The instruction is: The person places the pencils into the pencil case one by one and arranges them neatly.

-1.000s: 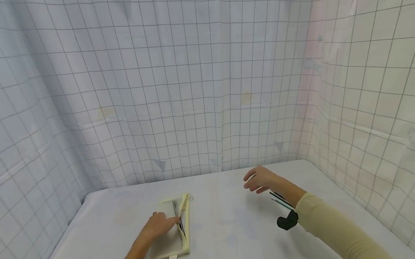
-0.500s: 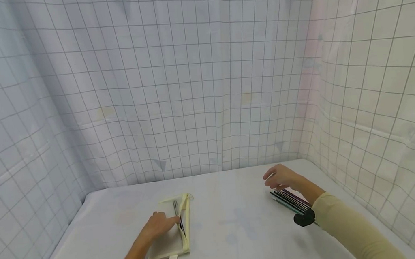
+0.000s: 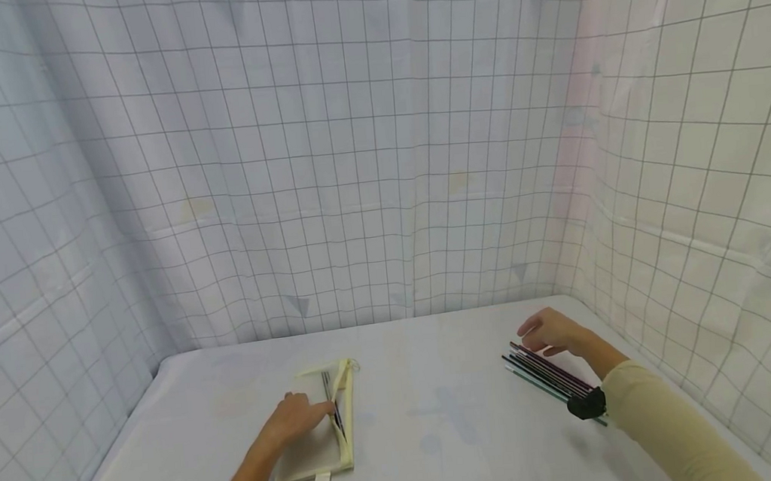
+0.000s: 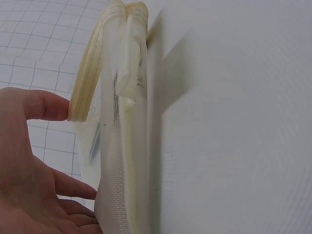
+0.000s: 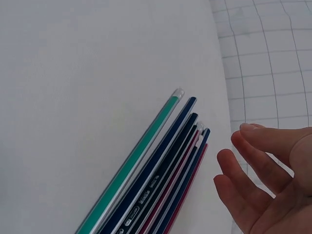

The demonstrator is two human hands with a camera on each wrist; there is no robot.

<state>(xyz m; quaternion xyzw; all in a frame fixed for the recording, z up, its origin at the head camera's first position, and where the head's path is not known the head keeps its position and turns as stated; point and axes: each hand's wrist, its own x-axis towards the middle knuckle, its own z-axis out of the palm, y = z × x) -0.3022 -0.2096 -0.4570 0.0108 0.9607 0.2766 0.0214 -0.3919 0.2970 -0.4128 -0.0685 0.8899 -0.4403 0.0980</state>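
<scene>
A translucent mesh zip pouch (image 3: pixel 307 450) with pale yellow edging lies on the left of the table. My left hand (image 3: pixel 292 420) rests on it, its thumb touching the zip edge (image 4: pixel 85 92) at the raised opening and the other fingertips against the mesh. Slim dark pencils (image 3: pixel 336 414) show inside the opening. At the right, several long pencils (image 5: pixel 141 170) in green, dark blue, black and dark red lie side by side in a slanting bundle. Just beyond their far ends hovers my right hand (image 3: pixel 556 331), fingers loosely bent, apart from the pencils and holding nothing.
The table (image 3: pixel 432 395) has a white cover. White curtains (image 3: pixel 379 158) with a dark grid rise behind it and on both sides, the right one (image 3: pixel 724 229) close to my right arm. A small white tag (image 3: pixel 323 480) sticks out from the pouch's near edge.
My right hand has moved to the right and now sits by the far ends of the pencils, so more of the bundle shows. My left hand and the pouch stay in place.
</scene>
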